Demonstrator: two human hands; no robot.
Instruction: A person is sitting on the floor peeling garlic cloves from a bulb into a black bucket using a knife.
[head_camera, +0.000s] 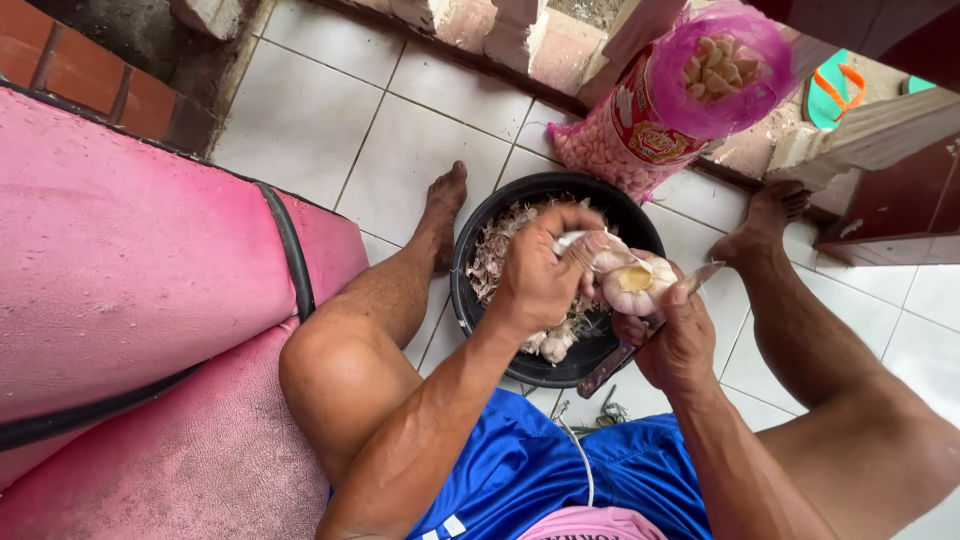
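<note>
Head-worn view, steeply downward, close over lap

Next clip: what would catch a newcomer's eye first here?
The two hands at centre: the left hand peels skin off a garlic bulb that the right hand holds together with a knife. Below them sits a black bowl of peelings; a pink mesh bag of garlic stands behind.

The garlic bulb (636, 284) is wrapped in dry, papery, matt skin. The knife (640, 335) is seen with a dull metal blade and what may be a dark wooden handle. The tub (470, 262) is made of black, smooth plastic. The bag (680, 100) is thin, glossy pink plastic. The floor (330, 130) is laid with glazed white tiles. The cushion (130, 260) is covered in rough pink cloth.
</note>
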